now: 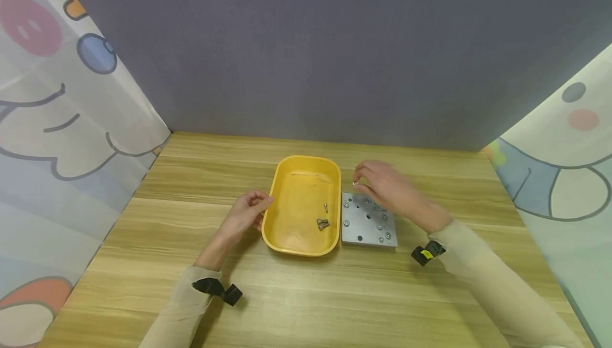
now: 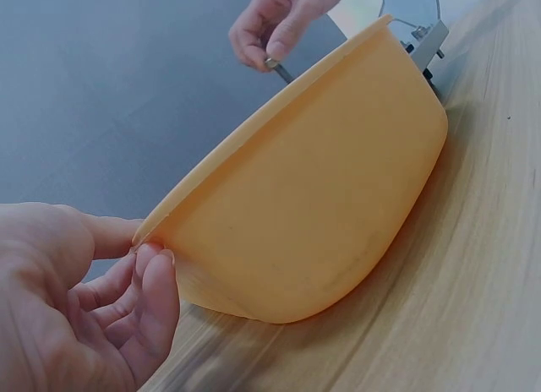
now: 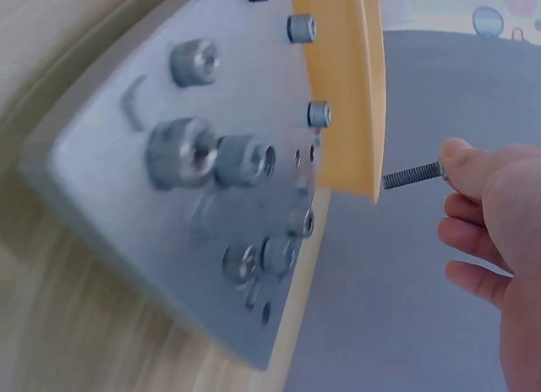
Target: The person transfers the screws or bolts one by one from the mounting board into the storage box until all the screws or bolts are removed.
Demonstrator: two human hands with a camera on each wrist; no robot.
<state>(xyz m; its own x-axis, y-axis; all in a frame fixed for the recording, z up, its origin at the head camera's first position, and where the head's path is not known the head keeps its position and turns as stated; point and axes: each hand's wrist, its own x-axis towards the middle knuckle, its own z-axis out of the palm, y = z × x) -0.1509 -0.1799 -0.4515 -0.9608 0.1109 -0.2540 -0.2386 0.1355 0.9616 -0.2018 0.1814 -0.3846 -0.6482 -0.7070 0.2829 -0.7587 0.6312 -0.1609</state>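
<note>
A yellow plastic tray point(image 1: 303, 194) stands on the table, and my left hand point(image 1: 246, 212) pinches its left rim between thumb and fingers. My right hand point(image 1: 387, 186) holds a socket-head screw point(image 3: 412, 175) by its head between thumb and finger, the threaded shank pointing away from the fingertips. That hand is above the far edge of a grey metal plate point(image 1: 363, 228), right beside the tray. Several socket-head screws point(image 3: 194, 62) stand in the plate, with some holes bare among them. Loose screws point(image 1: 323, 224) lie in the near right part of the tray.
The wooden table point(image 1: 296, 300) runs back to a dark grey panel point(image 1: 325, 61). Cartoon-printed curtains point(image 1: 57, 178) border both sides. Black wrist cameras point(image 1: 232, 295) are strapped over the sleeves.
</note>
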